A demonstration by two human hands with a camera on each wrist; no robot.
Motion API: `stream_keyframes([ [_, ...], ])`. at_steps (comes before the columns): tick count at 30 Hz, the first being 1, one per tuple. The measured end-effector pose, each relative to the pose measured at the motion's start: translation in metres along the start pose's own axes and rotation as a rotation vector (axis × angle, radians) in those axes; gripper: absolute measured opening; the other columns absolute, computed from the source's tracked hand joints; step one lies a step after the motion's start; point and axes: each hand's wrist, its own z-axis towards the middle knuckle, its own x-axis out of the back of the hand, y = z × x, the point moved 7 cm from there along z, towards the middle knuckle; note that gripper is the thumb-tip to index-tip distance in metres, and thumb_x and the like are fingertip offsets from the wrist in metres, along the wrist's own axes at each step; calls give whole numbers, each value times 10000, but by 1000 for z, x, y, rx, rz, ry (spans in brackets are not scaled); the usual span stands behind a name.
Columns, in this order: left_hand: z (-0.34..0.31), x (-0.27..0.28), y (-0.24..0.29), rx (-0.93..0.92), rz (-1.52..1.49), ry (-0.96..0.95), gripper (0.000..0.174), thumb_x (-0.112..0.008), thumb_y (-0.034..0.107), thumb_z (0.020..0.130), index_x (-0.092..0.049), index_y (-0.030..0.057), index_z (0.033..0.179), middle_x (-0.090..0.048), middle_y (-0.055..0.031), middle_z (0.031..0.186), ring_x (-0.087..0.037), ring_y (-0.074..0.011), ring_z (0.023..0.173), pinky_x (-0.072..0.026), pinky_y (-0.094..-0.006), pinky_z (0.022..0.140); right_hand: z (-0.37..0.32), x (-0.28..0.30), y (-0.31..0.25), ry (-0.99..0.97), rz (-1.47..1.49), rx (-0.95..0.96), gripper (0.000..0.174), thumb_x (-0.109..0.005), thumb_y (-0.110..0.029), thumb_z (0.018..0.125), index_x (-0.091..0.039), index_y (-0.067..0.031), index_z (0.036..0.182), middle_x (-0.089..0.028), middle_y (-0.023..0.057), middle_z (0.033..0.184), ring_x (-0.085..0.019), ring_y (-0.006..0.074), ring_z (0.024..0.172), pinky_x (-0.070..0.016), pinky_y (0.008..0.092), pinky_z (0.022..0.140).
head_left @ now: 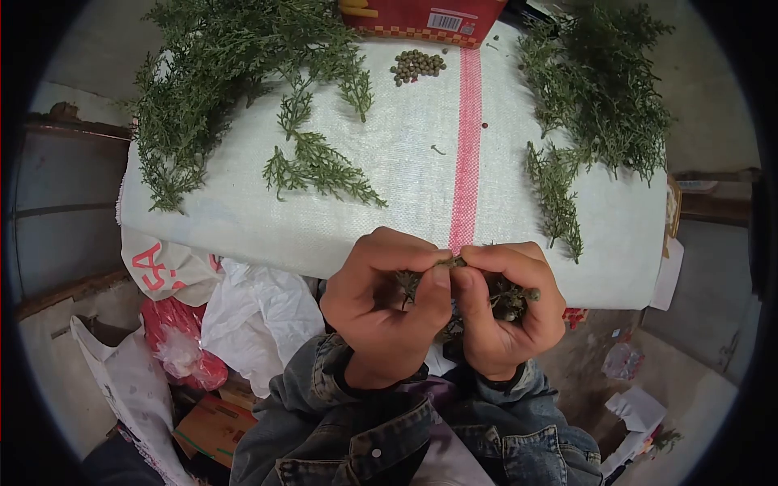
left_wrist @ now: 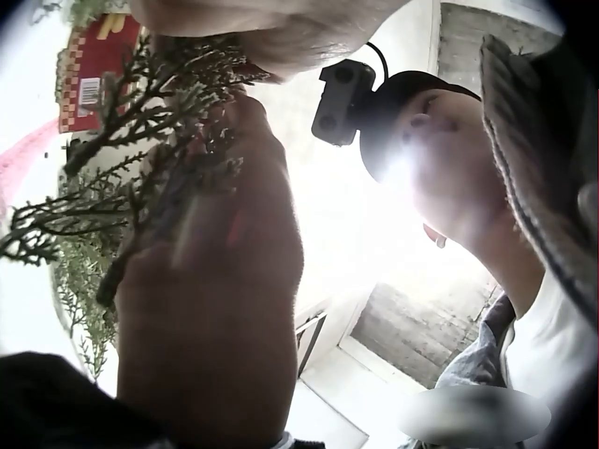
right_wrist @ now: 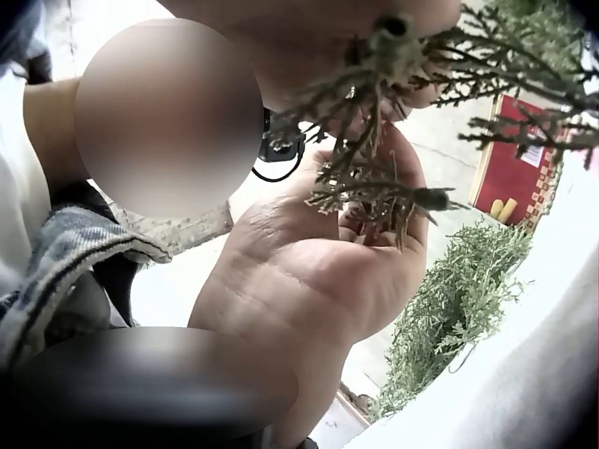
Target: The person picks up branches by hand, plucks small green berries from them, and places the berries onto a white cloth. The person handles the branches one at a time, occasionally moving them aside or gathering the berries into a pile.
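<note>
Both hands are held close together just in front of the near edge of the white woven sack [head_left: 389, 178]. My left hand [head_left: 381, 304] pinches an evergreen sprig [head_left: 408, 283] between thumb and forefinger. Tip to tip with it, my right hand [head_left: 519, 312] pinches the same bunch of greenery with its thumb and forefinger. Scaly leaf sprays and a small round cone [head_left: 533, 295] stick out by the right palm. In the right wrist view, the sprig [right_wrist: 374, 178] spreads in front of the hands with a round cone [right_wrist: 432, 198] on it. The fingertips hide the exact spot they pinch.
On the sack lie a large leafy heap [head_left: 219, 81] at left, another heap [head_left: 608, 81] at right, and loose sprigs [head_left: 324, 166]. A pile of small round cones [head_left: 417, 66] sits before a red box [head_left: 421, 20]. Plastic bags [head_left: 259, 316] hang below left.
</note>
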Motion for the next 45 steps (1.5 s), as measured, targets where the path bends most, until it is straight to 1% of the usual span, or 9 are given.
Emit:
stream_keyframes([
  [7, -1, 7, -3, 22, -26, 26, 139, -706, -20, 857, -604, -40, 949, -657, -111, 881, -623, -119, 770, -489, -232, 689, 1, -7, 4, -29, -1, -13, 162, -709, 51, 840, -651, 60, 991, -656, 121, 865, -604, 115, 727, -460, 217, 668],
  [12, 2, 10, -2, 23, -8, 14, 136, -714, -12, 859, -608, -44, 939, -660, -107, 863, -623, -107, 761, -486, -222, 678, -1, -10, 5, -4, -12, -67, 201, -769, 52, 777, -696, 32, 963, -703, 128, 865, -667, 152, 728, -500, 243, 617],
  [15, 2, 14, -4, 46, -45, 27, 137, -716, -11, 859, -612, -49, 940, -663, -109, 859, -629, -106, 756, -488, -218, 671, 2, -13, 4, -14, 43, 19, 192, -771, 50, 777, -697, 36, 953, -702, 132, 862, -661, 150, 723, -497, 242, 613],
  [25, 5, 13, -1, 86, -115, -24, 106, -679, -64, 869, -622, -75, 958, -673, -126, 857, -678, -132, 735, -528, -228, 649, 9, -13, 8, -121, 70, 27, 142, -736, 44, 807, -669, 52, 932, -687, 141, 861, -648, 173, 755, -506, 259, 678],
  [27, 5, 14, -2, 117, -129, -33, 106, -676, -68, 870, -621, -78, 960, -676, -126, 854, -682, -136, 741, -533, -229, 650, 11, -12, 8, -119, 66, 82, 179, -749, 81, 765, -701, 57, 935, -704, 151, 853, -677, 176, 728, -526, 256, 643],
  [34, 9, 16, -7, 212, -129, -113, 112, -669, -77, 873, -619, -89, 973, -696, -131, 839, -701, -151, 756, -549, -225, 648, 12, -10, 16, -132, 82, 61, 177, -740, 95, 761, -708, 59, 931, -705, 154, 845, -684, 180, 730, -530, 254, 645],
  [38, 11, 13, -6, 282, -50, -216, 89, -576, -50, 942, -571, -100, 1015, -681, -224, 935, -709, -226, 744, -607, -316, 665, 18, -12, 16, -184, 68, 116, 182, -731, 103, 766, -711, 60, 941, -706, 154, 844, -687, 176, 735, -531, 249, 643],
  [41, 11, 13, -14, 480, -143, -160, 78, -575, -65, 935, -579, -107, 1001, -695, -230, 918, -715, -227, 747, -607, -311, 670, 21, -11, 15, -222, 74, 115, 186, -727, 107, 769, -713, 61, 948, -707, 154, 844, -690, 173, 739, -532, 246, 642],
  [45, 13, 14, -15, 488, -153, -200, 126, -646, -77, 892, -627, -100, 1015, -709, -150, 851, -705, -157, 774, -582, -245, 677, 22, -8, 19, -249, 120, 32, 188, -726, 106, 771, -715, 61, 953, -707, 153, 842, -692, 170, 742, -532, 243, 640],
])
